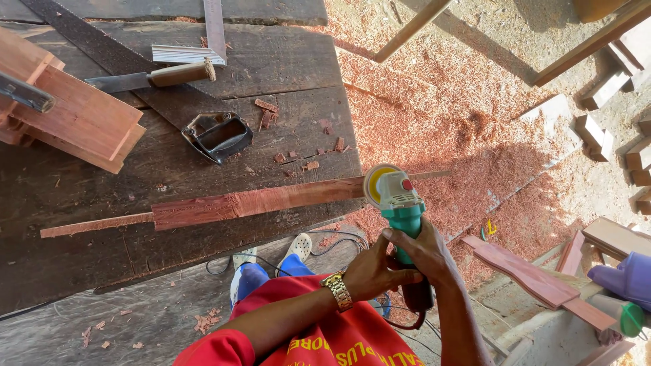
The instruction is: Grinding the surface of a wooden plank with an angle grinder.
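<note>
1. Dark, weathered planks form the tabletop (pixel 74 203), seen from above; reddish sawdust (pixel 434 102) covers the ground to its right.
2. At the far left, a reddish wooden frame piece (pixel 81 115) rests on the tabletop.
3. Just right of it lies a chisel with a wooden handle (pixel 159 76), beside a metal square (pixel 203 41) near the top edge.
4. Below these, a handsaw lies flat, its black handle (pixel 218 135) near the middle, with small wood chips (pixel 298 159) scattered to the right.
5. A long, narrow strip of red wood (pixel 251 202) stretches across the tabletop, its right end jutting past the edge.
6. A green angle grinder (pixel 400 210) with a yellowish disc meets the strip near that right end.
7. The left hand (pixel 369 271), with a gold wristwatch, is wrapped around the grinder's lower body.
8. The right hand (pixel 427 251) is closed around the grinder just above it, fingers curled over the housing.
9. At the far right, another red board (pixel 529 274) lies on a stand, near a person's purple-gloved hand (pixel 624 278).
</note>
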